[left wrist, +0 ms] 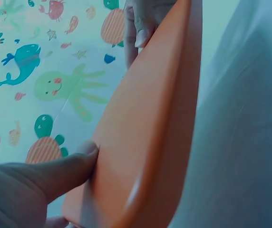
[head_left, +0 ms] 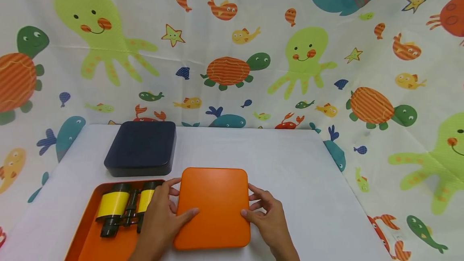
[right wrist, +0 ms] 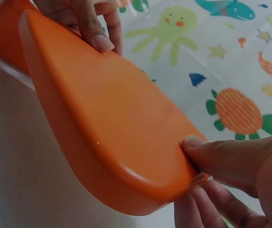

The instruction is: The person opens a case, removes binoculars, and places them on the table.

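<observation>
Where it lies gripped, the orange lid (head_left: 214,206) looks smooth, round-cornered.

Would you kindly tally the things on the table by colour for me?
Orange: 2, the lid held at its sides by the left hand and the right hand, and the tray
Dark navy: 1, the box
Yellow and black: 1, the binoculars lying in the tray
Total: 4
</observation>
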A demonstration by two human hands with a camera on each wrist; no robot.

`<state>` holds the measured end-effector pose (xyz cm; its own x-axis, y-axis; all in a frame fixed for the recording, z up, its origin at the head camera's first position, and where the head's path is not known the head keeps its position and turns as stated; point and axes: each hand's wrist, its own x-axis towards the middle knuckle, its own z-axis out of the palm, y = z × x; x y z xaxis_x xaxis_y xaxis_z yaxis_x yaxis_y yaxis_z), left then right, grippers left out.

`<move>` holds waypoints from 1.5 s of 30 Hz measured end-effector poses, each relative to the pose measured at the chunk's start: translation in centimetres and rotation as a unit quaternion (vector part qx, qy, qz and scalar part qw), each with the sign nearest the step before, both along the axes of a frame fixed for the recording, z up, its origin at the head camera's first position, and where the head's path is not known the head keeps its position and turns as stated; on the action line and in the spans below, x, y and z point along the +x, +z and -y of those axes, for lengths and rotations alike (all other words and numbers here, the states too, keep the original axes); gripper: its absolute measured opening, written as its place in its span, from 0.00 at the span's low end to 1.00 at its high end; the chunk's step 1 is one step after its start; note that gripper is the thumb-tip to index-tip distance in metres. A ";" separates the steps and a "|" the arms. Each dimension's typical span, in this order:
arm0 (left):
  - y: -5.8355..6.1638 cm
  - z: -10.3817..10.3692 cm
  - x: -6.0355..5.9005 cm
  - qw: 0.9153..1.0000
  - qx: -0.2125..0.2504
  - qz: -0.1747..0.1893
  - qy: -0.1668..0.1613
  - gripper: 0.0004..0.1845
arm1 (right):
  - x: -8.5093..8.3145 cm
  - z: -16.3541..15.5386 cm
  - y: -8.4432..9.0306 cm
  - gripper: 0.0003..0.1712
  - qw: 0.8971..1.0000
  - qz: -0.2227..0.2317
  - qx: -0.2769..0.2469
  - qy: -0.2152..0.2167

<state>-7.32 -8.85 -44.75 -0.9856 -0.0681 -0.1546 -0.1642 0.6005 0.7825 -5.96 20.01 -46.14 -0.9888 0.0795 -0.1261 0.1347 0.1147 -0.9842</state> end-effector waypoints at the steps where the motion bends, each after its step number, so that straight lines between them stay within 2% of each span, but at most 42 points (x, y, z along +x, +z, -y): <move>1: -0.1 -0.4 0.0 1.000 0.000 -0.003 0.000 0.55 | 0.0 -0.3 -0.1 0.40 1.000 -0.003 0.000 -0.002; 6: -1.0 -2.0 0.0 1.000 0.014 -0.023 0.006 0.52 | 0.0 -1.4 -0.5 0.39 1.000 -0.006 0.021 -0.008; 13: -2.6 -4.0 0.0 1.000 0.011 -0.013 0.024 0.50 | -0.1 -2.1 -2.0 0.38 0.998 0.012 0.050 -0.023; 17: -3.3 -4.2 -0.1 0.999 -0.003 -0.020 0.030 0.50 | -0.4 -1.9 -2.8 0.39 0.998 0.013 0.065 -0.015; 27: -4.8 -4.0 -0.3 0.999 0.017 -0.010 0.030 0.51 | -0.7 -1.4 -3.9 0.38 0.993 0.004 0.121 0.008; 34: -5.2 -4.1 -0.4 1.000 0.003 0.000 0.025 0.50 | -1.1 -1.3 -4.1 0.36 0.984 -0.006 0.175 0.013; 37: -5.5 -4.2 -0.3 1.000 -0.009 -0.014 0.024 0.50 | -1.1 -1.2 -3.9 0.34 0.981 -0.004 0.192 0.011; 42: -5.7 -4.4 -0.2 0.999 -0.036 -0.019 0.016 0.51 | -1.1 -1.1 -4.0 0.32 0.979 0.005 0.204 0.000; 45: -5.4 -4.5 0.0 0.998 -0.059 0.001 0.002 0.54 | -1.0 -0.9 -3.9 0.32 0.980 0.005 0.200 -0.011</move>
<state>-7.29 -4.30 -50.12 -0.9851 -0.0890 -0.1473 -0.1677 0.6877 0.7063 -6.96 20.88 -50.07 -0.9853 0.1451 -0.0905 0.1508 0.4879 -0.8598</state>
